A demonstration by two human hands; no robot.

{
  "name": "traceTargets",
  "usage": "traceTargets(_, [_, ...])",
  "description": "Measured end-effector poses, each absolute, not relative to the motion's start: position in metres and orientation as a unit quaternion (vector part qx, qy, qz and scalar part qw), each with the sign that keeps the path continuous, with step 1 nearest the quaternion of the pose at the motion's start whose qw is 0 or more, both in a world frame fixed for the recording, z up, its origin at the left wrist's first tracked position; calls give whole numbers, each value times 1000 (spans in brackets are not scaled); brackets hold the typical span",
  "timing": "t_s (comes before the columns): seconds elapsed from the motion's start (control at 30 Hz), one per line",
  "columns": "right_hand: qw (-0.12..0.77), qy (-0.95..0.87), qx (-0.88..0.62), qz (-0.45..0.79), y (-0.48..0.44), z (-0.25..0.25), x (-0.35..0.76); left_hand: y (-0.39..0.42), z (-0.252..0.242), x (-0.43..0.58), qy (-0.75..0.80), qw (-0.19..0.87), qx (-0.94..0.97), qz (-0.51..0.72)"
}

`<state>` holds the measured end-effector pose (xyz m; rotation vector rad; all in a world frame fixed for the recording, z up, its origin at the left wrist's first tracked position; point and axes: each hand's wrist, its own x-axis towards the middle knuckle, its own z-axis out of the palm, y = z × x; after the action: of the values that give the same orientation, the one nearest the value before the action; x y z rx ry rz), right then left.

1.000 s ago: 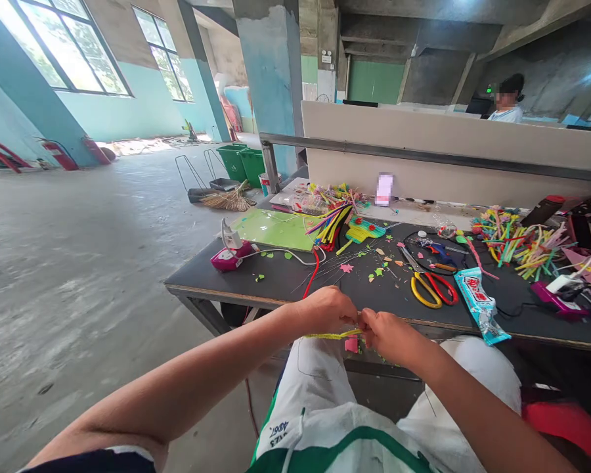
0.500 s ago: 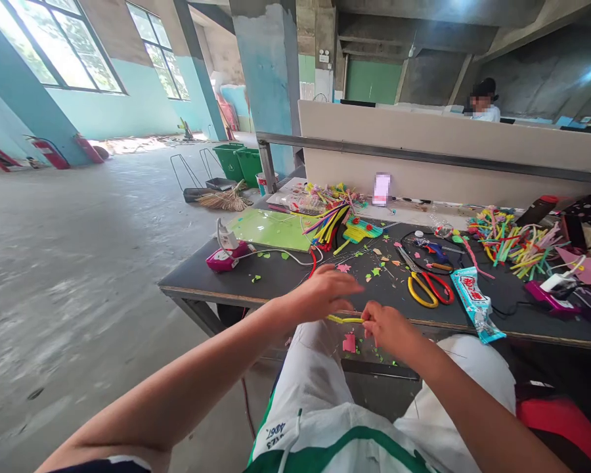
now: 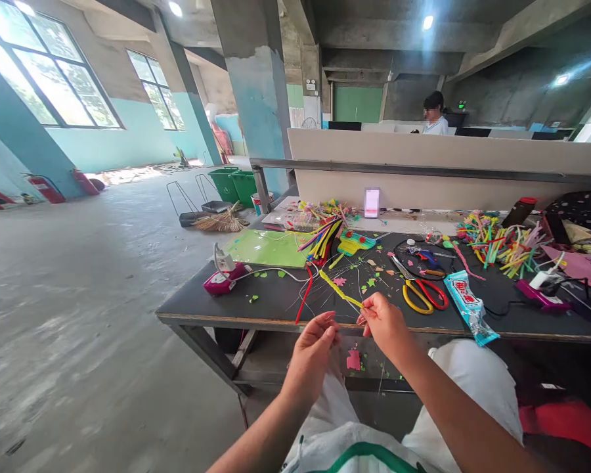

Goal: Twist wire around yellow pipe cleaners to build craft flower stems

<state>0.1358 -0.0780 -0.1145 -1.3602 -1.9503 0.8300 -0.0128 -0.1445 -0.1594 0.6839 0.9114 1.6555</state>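
Observation:
A bent yellow pipe cleaner (image 3: 339,289) is pinched at its near end between the fingers of my right hand (image 3: 385,323). Its far end reaches over the dark tabletop. Just left of it, at the table's front edge, my left hand (image 3: 315,348) has its thumb and fingers drawn together; whatever they hold, if anything, is too small to make out. A red pipe cleaner (image 3: 304,295) lies beyond my left hand. Behind it sits a bundle of mixed pipe cleaners (image 3: 326,242), beside a yellow and turquoise fuzzy piece (image 3: 355,243).
Scissors (image 3: 418,289) and a blue snack wrapper (image 3: 469,305) lie to the right. A green board (image 3: 266,248) and a magenta power strip (image 3: 222,278) occupy the left side. Foam scraps dot the table (image 3: 270,309). A person (image 3: 434,117) is behind the partition.
My left hand has dropped away from above the table and turned, its fingers coming together. The yellow pipe cleaner now points farther onto the table, still in my right hand. The view has tilted up.

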Motion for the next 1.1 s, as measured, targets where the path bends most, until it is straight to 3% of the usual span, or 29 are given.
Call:
traceTargets(0.63, [308,-724,-507,352,-91,-114,130,-126,-169,-6,368,509,357,691])
traceTargets(0.97, [391,-657,-447,465,-89,-131,131,-126,-174,-13,324,536,365,689])
traceTargets(1.1, [417,-649,-446,454,-89,-136,131,-127,-173,-16,326,529,396,676])
